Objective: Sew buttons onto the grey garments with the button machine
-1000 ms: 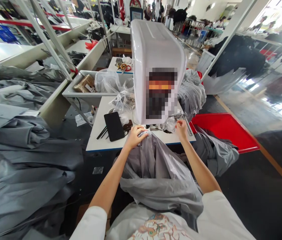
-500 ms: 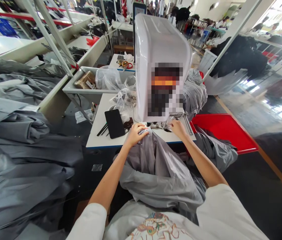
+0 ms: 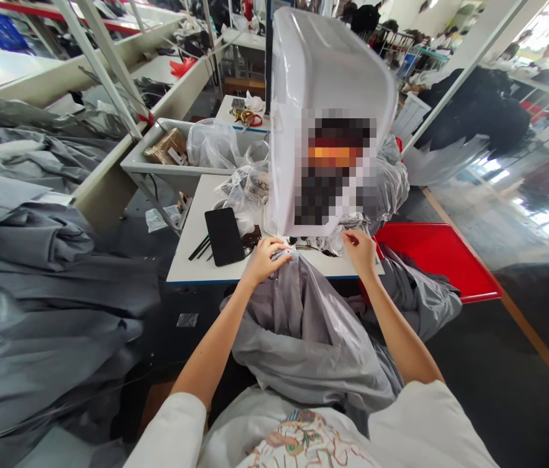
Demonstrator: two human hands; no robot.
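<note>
My left hand [image 3: 270,259] is closed on the upper edge of a grey garment [image 3: 313,325], just in front of the white machine housing [image 3: 330,71]. The cloth hangs from the table edge down over my lap. To the right, my right hand [image 3: 359,250] is raised with its fingertips pinched together beside a clear plastic bag [image 3: 327,243] of small parts; whatever it holds is too small to make out. A black phone-like slab [image 3: 224,236] lies left of my left hand on the white tabletop [image 3: 189,263].
A red tray [image 3: 442,260] stands at the right with grey cloth [image 3: 415,292] beside it. Behind the table's left side is a grey bin [image 3: 132,159] holding plastic bags. Piled grey fabric [image 3: 50,338] fills the left. Scissors [image 3: 249,117] lie further back.
My right hand has moved a little to the right, away from the front of the machine and the plastic bag. My left hand stays on the garment. The view has shifted slightly.
</note>
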